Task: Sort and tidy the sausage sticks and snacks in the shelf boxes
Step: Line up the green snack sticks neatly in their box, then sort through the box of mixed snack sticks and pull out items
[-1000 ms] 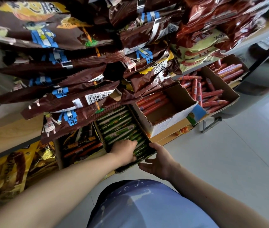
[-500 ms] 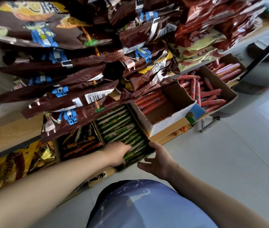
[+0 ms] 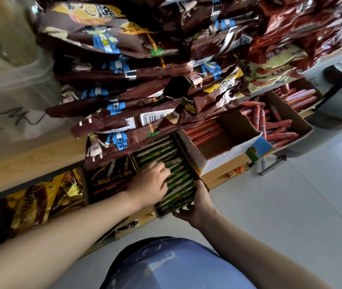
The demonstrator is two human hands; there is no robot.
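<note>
Right hand (image 3: 197, 207) is gripping the near corner of the green-stick box (image 3: 191, 162), thumb up its side and fingers curling underneath. Left hand (image 3: 151, 184) is lying inside that box, fingers pressing on the green sausage sticks (image 3: 166, 153). Just right of the box, a white carton (image 3: 218, 163) is holding red sausage sticks (image 3: 203, 132). Brown snack bags (image 3: 124, 126) are overhanging the box's far end.

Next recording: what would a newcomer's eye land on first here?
Brown snack bags crowd the top in an overlapping pile. Below them, the left hand rests on green sausage sticks in a box whose near corner the right hand grips. Red sausages lie in cardboard boxes to the right.
</note>
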